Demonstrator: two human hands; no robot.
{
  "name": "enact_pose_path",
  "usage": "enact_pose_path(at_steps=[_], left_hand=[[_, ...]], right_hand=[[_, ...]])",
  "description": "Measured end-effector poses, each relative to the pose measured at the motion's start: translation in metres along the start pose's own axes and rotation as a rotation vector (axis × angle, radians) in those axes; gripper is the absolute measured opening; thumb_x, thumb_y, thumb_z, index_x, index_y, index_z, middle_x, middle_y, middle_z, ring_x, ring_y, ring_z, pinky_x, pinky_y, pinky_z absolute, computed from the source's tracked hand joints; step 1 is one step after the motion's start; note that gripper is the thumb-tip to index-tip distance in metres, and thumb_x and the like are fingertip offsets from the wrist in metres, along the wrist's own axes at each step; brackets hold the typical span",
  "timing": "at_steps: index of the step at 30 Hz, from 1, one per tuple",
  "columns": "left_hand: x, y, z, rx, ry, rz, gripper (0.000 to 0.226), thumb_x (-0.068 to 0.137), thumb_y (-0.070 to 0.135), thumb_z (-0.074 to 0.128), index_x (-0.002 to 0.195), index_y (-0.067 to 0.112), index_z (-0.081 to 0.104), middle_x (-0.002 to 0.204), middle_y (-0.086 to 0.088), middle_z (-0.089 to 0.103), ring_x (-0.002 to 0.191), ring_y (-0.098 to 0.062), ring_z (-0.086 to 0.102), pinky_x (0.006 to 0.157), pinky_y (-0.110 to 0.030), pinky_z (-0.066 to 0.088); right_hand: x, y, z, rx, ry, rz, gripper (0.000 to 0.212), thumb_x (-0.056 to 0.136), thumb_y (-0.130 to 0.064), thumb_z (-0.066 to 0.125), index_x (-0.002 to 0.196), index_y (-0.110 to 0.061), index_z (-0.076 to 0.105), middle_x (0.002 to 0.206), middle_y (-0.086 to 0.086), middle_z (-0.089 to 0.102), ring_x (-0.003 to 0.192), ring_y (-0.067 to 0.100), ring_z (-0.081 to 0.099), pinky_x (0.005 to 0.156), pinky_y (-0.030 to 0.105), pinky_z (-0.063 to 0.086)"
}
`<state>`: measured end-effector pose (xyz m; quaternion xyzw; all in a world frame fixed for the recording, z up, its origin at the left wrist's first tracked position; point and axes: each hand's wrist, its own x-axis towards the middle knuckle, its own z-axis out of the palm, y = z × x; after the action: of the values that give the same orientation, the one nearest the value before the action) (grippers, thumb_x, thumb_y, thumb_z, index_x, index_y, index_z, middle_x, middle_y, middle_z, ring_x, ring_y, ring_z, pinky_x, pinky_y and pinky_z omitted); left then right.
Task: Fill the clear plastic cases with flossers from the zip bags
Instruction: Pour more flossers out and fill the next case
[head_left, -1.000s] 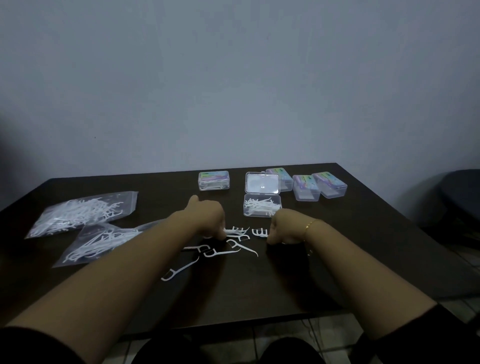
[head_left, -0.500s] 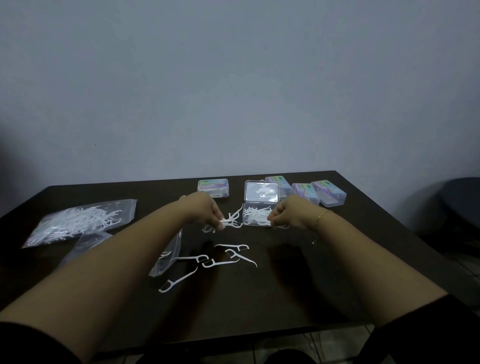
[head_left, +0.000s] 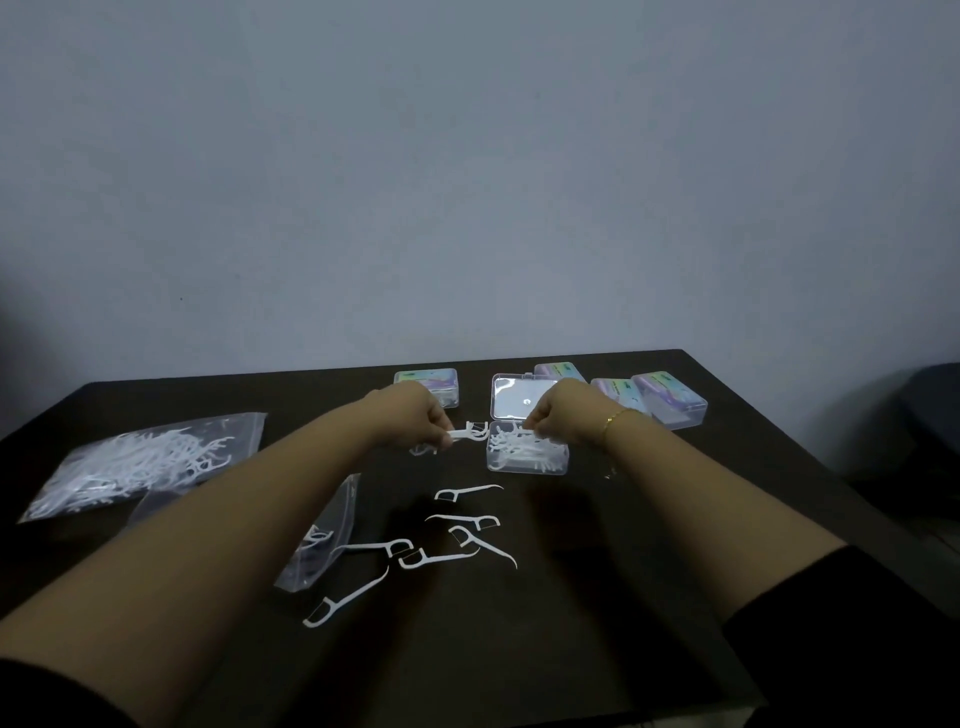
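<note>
An open clear case (head_left: 527, 460) partly filled with white flossers stands mid-table, its lid (head_left: 514, 397) raised behind it. My left hand (head_left: 410, 415) pinches a small bunch of flossers (head_left: 467, 434) just left of the case. My right hand (head_left: 563, 410) hovers over the case's back edge with curled fingers pinching flossers that dip into it. Several loose flossers (head_left: 457, 540) lie on the dark table (head_left: 597, 597) in front. A full zip bag (head_left: 140, 462) lies far left; a nearly empty bag (head_left: 322, 540) lies under my left forearm.
A closed filled case (head_left: 428, 382) stands behind my left hand. Three more closed cases (head_left: 670, 397) sit at the back right. The table's right edge drops toward a dark chair (head_left: 930, 415). A grey wall rises behind the table.
Both hands lifted from the loose pile and carried flossers back to the open case. The right hand now reaches over the case; the left holds its bunch beside it.
</note>
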<state>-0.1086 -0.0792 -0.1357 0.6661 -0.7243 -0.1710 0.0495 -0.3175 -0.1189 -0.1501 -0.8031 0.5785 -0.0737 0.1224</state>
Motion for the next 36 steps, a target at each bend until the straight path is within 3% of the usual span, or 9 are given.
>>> enact_pose_path(at_steps=[3,7,9,12,20,24,29,32,36], left_hand=[[0.010,0.005,-0.002,0.005,0.003,0.018,0.007,0.089,0.027,0.065,0.088,0.026,0.072,0.089,0.002,0.071,0.080,-0.008,0.059,0.080,-0.027,0.046],[0.022,0.022,0.001,0.011,0.008,0.081,0.014,0.090,0.023,0.064,0.098,0.017,0.073,0.070,0.008,0.064,0.062,-0.002,0.054,0.062,-0.018,0.041],[0.029,0.034,0.004,0.053,0.008,0.096,0.016,0.091,0.026,0.063,0.102,0.018,0.072,0.073,0.009,0.064,0.068,-0.004,0.055,0.066,-0.021,0.043],[0.040,0.052,0.010,0.164,0.011,0.113,0.024,0.091,0.031,0.062,0.112,0.022,0.070,0.104,0.005,0.069,0.091,-0.011,0.058,0.086,-0.031,0.047],[0.052,0.078,0.023,0.246,-0.003,0.150,0.035,0.091,0.035,0.061,0.125,0.025,0.063,0.126,0.004,0.062,0.115,-0.016,0.053,0.095,-0.031,0.040],[0.048,0.069,0.021,0.091,0.048,0.123,0.036,0.091,0.028,0.062,0.126,0.019,0.062,0.128,0.000,0.062,0.113,-0.016,0.055,0.090,-0.027,0.042],[0.043,0.054,0.022,0.122,0.009,0.113,0.026,0.092,0.026,0.060,0.116,0.020,0.069,0.116,0.004,0.068,0.096,-0.009,0.057,0.083,-0.024,0.045],[0.040,0.053,0.024,0.098,-0.019,0.134,0.027,0.092,0.022,0.061,0.117,0.017,0.069,0.119,0.002,0.067,0.103,-0.011,0.060,0.090,-0.025,0.045],[0.033,0.052,0.022,0.103,-0.010,0.152,0.028,0.093,0.023,0.059,0.119,0.017,0.067,0.119,0.001,0.066,0.103,-0.012,0.059,0.084,-0.022,0.042]], right_hand=[[-0.001,0.003,-0.002,0.033,0.019,-0.013,0.028,0.093,-0.018,0.054,0.117,-0.010,0.066,0.117,0.009,0.064,0.106,0.022,0.056,0.086,0.023,0.038],[-0.011,0.017,-0.012,0.085,0.030,-0.024,0.028,0.096,-0.015,0.048,0.113,-0.005,0.069,0.118,0.012,0.064,0.106,0.023,0.057,0.090,0.025,0.044],[-0.014,0.024,-0.014,0.099,0.042,-0.014,0.028,0.097,-0.018,0.049,0.112,-0.006,0.069,0.116,0.011,0.065,0.103,0.021,0.058,0.086,0.023,0.044],[-0.017,0.033,-0.016,0.093,0.040,-0.012,0.028,0.097,-0.022,0.049,0.113,-0.011,0.069,0.114,0.008,0.065,0.098,0.017,0.057,0.083,0.020,0.041],[-0.016,0.042,-0.007,0.128,0.013,-0.020,0.027,0.096,-0.022,0.051,0.115,-0.014,0.069,0.114,0.006,0.065,0.095,0.017,0.055,0.094,0.028,0.045],[-0.014,0.044,0.001,0.106,0.011,-0.020,0.027,0.096,-0.022,0.051,0.116,-0.014,0.067,0.114,0.005,0.065,0.094,0.016,0.056,0.090,0.024,0.044],[-0.009,0.042,0.014,0.047,0.018,-0.021,0.027,0.095,-0.028,0.052,0.114,-0.017,0.069,0.110,0.004,0.067,0.096,0.017,0.059,0.093,0.029,0.048],[-0.008,0.038,0.018,0.056,0.011,-0.029,0.028,0.095,-0.027,0.052,0.116,-0.018,0.069,0.114,0.004,0.066,0.099,0.018,0.057,0.094,0.028,0.048],[-0.012,0.036,0.017,0.059,0.082,-0.066,0.029,0.097,-0.026,0.049,0.118,-0.021,0.067,0.121,0.004,0.064,0.106,0.020,0.055,0.097,0.030,0.045]])
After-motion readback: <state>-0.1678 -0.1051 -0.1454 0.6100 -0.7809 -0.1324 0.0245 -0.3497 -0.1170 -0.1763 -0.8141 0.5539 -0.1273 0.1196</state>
